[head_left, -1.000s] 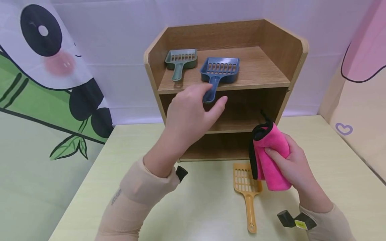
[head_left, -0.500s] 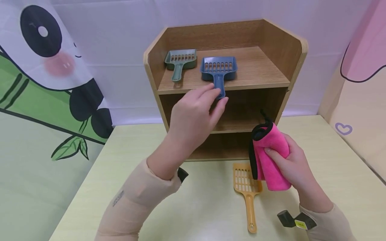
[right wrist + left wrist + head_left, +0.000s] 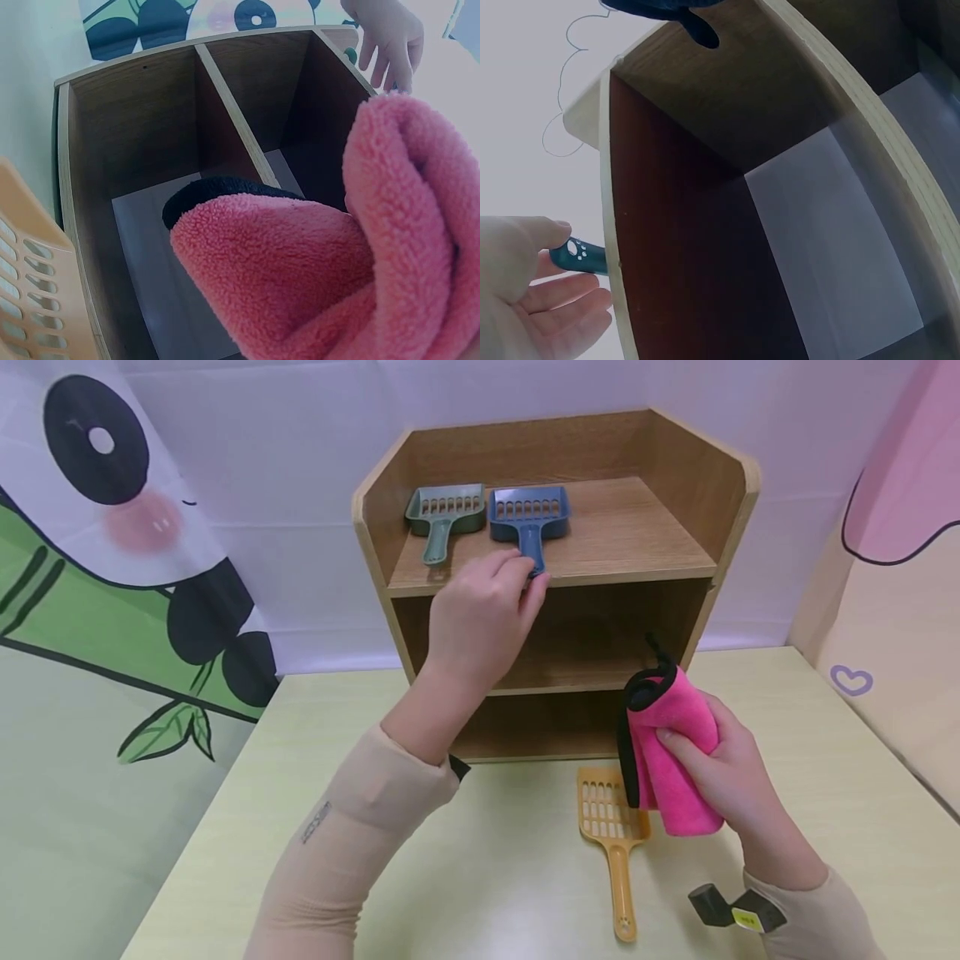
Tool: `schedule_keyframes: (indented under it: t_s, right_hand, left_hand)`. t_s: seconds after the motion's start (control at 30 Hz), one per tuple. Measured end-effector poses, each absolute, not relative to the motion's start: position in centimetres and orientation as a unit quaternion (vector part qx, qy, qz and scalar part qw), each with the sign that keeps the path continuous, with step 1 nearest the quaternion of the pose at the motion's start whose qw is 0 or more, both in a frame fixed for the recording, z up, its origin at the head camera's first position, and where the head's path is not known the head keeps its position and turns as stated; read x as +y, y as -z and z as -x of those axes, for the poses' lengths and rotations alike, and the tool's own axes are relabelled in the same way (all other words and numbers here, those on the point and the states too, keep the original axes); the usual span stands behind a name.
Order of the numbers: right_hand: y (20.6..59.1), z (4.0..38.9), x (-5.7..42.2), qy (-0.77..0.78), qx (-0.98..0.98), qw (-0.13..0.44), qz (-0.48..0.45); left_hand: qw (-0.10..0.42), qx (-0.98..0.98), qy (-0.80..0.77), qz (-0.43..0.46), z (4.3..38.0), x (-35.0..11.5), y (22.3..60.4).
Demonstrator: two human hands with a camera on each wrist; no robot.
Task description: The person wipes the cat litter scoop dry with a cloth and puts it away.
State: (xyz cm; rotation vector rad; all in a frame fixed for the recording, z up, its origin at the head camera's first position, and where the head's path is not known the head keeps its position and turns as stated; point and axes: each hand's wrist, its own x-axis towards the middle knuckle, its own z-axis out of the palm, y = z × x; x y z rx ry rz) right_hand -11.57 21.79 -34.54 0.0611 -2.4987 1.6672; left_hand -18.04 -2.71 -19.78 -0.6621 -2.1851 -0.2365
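Note:
My left hand pinches the handle end of a blue litter scoop at the front edge of the top shelf. In the left wrist view, the thumb and a finger hold the handle where paw-shaped holes are cut. Just left of it on the same shelf lies a grey-green litter scoop. My right hand grips a folded pink cloth with black trim, raised in front of the shelf unit. Below the cloth, a yellow litter scoop lies on the table, its head partly covered in this view.
The wooden shelf unit has raised sides and back around its top, with two lower compartments opening forward. It stands on a pale table. Printed cloth hangs behind and on both sides.
My left hand has closed on the blue scoop's handle. The scoop has shifted back and left, nearer the grey-green one. The right hand and pink cloth have stayed in place.

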Motion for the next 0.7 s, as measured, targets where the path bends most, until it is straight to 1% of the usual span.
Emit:
schedule_keyframes:
  t_s: [0.3, 0.7]
  right_hand:
    - [34.4, 11.5, 21.7, -0.553, -0.83, 0.064, -0.018]
    - [34.2, 11.5, 22.0, -0.546, -0.835, 0.071, -0.014]
  left_hand:
    - [0.412, -0.873, 0.077, 0.249, 19.1, -2.4, 19.6]
    - [0.39, -0.892, 0.071, 0.219, 20.3, -1.8, 19.2]
